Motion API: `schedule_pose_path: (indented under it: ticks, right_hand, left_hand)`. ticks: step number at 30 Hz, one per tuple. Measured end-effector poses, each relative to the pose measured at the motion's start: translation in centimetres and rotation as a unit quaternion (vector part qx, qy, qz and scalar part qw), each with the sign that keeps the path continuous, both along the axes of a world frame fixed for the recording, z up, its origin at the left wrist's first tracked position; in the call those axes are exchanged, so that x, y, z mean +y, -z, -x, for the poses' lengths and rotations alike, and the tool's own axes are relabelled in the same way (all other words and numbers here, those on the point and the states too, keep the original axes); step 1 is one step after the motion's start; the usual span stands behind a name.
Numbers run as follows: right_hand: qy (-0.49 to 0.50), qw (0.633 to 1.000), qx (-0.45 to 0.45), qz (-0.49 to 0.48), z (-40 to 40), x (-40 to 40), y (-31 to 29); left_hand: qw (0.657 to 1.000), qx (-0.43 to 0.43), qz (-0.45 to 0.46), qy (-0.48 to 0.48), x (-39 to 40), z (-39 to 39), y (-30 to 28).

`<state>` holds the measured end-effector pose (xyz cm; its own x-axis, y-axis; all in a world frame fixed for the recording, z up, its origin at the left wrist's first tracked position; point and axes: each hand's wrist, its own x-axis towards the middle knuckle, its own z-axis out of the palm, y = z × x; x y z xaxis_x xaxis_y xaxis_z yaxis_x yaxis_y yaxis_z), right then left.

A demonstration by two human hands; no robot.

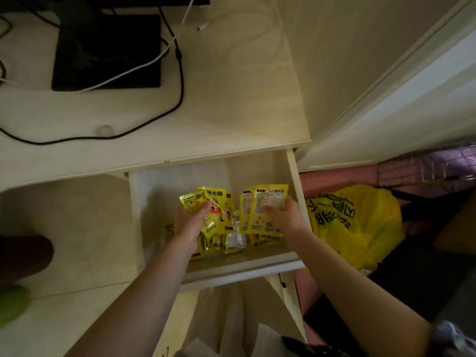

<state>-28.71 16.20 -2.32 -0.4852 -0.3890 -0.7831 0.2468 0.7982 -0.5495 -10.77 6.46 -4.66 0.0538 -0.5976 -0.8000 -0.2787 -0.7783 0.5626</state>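
Note:
A pale wooden drawer (260, 266) stands pulled out from under the desk. Both my hands reach into it. My left hand (189, 222) grips a bunch of small yellow hand-warmer packets (215, 204), fanned upward. My right hand (284, 215) holds a second stack of yellow packets (257, 204), printed backs facing me. More yellow packets (213, 244) and a clear plastic wrapper (235, 237) lie on the drawer floor beneath my hands.
The desk top (231, 104) above carries a black device (108, 50) with black and white cables (177, 81). A yellow plastic bag (355, 222) sits right of the drawer. A white door edge (386, 104) rises at right. The tiled floor (77, 228) lies left.

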Motion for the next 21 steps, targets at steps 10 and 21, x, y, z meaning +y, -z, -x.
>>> schedule_pose_path:
  ticks: [10, 21]
  right_hand:
    - [-0.109, 0.993, 0.000, -0.055, 1.3, -5.6, 5.1]
    - [-0.126, 0.985, 0.074, -0.094, 3.0, -4.8, 7.7]
  left_hand:
    - [0.999, -0.005, -0.047, -0.025, -3.3, 0.8, 8.9]
    - [0.989, -0.083, 0.021, 0.122, -4.7, 0.0, 7.2]
